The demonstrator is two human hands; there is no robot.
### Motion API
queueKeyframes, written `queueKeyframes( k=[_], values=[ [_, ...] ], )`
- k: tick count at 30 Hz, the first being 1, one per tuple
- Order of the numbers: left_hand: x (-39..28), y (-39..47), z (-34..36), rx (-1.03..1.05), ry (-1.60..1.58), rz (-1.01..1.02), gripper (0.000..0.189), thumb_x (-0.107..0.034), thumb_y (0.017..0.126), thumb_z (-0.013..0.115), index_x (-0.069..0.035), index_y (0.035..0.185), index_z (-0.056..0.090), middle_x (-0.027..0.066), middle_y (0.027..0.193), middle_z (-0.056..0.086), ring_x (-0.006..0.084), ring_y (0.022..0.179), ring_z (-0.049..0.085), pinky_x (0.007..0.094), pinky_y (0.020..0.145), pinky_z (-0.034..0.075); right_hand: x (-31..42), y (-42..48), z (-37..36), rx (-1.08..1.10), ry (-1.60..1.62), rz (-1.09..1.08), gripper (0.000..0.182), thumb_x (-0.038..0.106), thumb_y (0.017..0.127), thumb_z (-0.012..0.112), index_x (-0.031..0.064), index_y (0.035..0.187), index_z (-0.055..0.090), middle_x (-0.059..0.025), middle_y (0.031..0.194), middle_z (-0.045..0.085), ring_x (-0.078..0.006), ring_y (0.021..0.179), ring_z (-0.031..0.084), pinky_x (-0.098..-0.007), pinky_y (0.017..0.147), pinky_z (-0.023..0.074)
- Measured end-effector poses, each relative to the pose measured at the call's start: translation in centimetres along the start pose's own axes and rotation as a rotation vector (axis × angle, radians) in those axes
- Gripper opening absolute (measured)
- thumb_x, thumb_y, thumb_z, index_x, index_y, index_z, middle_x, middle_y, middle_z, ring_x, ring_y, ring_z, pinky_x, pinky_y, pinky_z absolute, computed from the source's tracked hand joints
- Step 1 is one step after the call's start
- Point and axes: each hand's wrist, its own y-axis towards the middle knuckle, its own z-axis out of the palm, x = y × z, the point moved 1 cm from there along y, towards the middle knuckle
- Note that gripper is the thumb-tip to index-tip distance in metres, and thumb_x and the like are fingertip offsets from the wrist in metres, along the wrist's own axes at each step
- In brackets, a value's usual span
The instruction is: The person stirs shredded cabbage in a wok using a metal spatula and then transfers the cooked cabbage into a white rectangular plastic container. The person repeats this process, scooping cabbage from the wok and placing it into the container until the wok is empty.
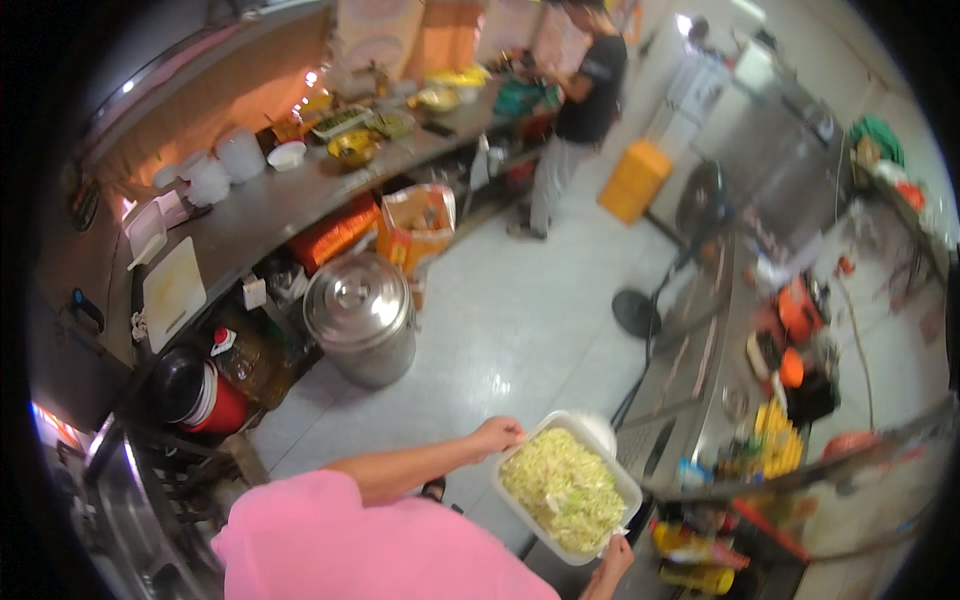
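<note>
Both my hands hold a white plastic tub (632, 491) filled with shredded cabbage (562, 487), in front of my pink shirt. My left hand (499, 437) grips the tub's upper left rim. At the lower right corner, my right hand (617, 553) has hold of the rim, with a small piece of white material by the fingers. A round white item (596, 431) shows partly behind the tub's far edge.
A lidded steel pot (360, 315) stands on the floor before the long steel counter (262, 214). Another person (585, 97) works at the counter's far end. An orange box (635, 182) and a standing fan (701, 199) are beyond. A white cutting board (174, 292) lies at left.
</note>
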Motion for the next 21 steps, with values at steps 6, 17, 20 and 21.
queueKeyframes(
  k=[6,17,20,21],
  values=[
    [-4.0,-7.3,-0.4,-0.266,-0.059,0.153,0.011,-0.012,0.082,0.059,-0.004,0.089,0.061,0.0018,0.08,0.06,0.0096,0.069,0.053,0.0254,0.063,0.044,4.8,4.1,1.7,0.24,0.109,-0.124,0.023,0.013,0.082,0.057,-0.0077,0.09,0.063,-0.0016,0.079,0.059,-0.0087,0.069,0.05,-0.0248,0.061,0.0411],
    [3.1,-3.3,1.0,-0.778,-0.446,0.544,0.006,-0.01,0.079,0.059,-0.008,0.084,0.061,-0.0009,0.07,0.057,0.0066,0.057,0.049,0.0221,0.049,0.037,5.0,22.7,16.4,0.791,-0.015,-0.346,0.029,0.019,0.084,0.059,-0.0068,0.097,0.062,-0.0018,0.081,0.058,-0.0095,0.072,0.05,-0.0257,0.063,0.0399],
    [11.8,2.8,-1.9,-0.849,-0.58,0.647,0.007,-0.008,0.079,0.058,-0.007,0.086,0.061,-0.0001,0.07,0.058,0.007,0.057,0.05,0.0223,0.05,0.039,3.5,27.1,23.1,0.97,-0.112,-0.403,0.03,0.019,0.083,0.059,-0.0065,0.098,0.062,-0.0032,0.084,0.059,-0.0099,0.075,0.05,-0.0256,0.065,0.0404],
    [13.8,4.7,-2.7,-0.956,-0.492,0.642,0.008,-0.007,0.079,0.058,-0.007,0.086,0.06,0.0002,0.071,0.058,0.0073,0.057,0.05,0.0224,0.05,0.039,2.8,28.5,25.3,0.998,-0.124,-0.407,0.031,0.02,0.083,0.059,-0.0065,0.099,0.062,-0.0035,0.085,0.06,-0.0099,0.076,0.051,-0.0257,0.066,0.0405]
  ],
)
